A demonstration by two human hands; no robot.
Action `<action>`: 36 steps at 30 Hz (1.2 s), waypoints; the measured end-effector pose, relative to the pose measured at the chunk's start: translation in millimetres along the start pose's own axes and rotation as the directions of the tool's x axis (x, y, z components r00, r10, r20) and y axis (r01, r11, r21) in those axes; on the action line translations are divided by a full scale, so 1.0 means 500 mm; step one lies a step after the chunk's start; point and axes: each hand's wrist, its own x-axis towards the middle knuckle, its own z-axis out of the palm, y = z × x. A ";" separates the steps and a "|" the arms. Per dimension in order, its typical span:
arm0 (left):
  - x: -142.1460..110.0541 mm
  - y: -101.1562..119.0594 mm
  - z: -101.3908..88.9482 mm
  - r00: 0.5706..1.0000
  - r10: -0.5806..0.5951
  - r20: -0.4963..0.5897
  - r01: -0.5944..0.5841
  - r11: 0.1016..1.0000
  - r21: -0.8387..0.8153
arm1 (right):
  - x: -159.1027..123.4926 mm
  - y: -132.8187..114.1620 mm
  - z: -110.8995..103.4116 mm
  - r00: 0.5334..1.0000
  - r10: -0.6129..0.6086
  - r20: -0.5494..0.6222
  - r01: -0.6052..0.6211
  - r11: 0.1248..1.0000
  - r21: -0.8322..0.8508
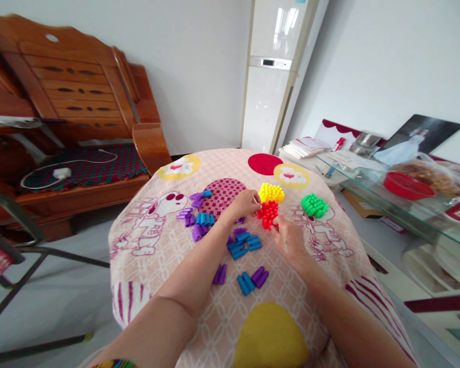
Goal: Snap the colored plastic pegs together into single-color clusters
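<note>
On a round table covered with a pink cartoon cloth (145, 230) lie clusters of small plastic pieces. My left hand (245, 203) rests at the left side of a red cluster (269, 212), its fingers curled against the pieces. My right hand (288, 236) touches the same red cluster from below, thumb and fingers pinched on it. A yellow cluster (272, 192) sits just beyond the red one, and a green cluster (314, 205) lies to the right. Loose blue pieces (244, 244) and purple pieces (193, 217) are scattered to the left and nearer me.
A wooden bench (72, 107) with a white charger and cable stands at the left. A tall white appliance (270, 76) is in the corner. A glass-topped shelf (368, 189) with a red bowl, papers and a photo runs along the right. A metal chair frame (19, 245) is near left.
</note>
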 end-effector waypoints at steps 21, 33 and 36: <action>-0.001 0.001 0.061 0.980 0.140 0.138 -0.185 0.894 0.408 | 0.055 0.054 -0.001 0.982 0.114 0.152 -0.165 0.905 0.391; 0.000 -0.007 0.060 0.969 0.203 0.144 -0.239 0.917 0.318 | 0.068 0.060 0.001 0.973 0.103 0.207 -0.202 0.815 0.543; 0.000 -0.007 0.059 0.971 0.189 0.150 -0.228 0.922 0.314 | 0.071 0.059 -0.003 0.950 0.123 0.285 -0.274 0.766 0.582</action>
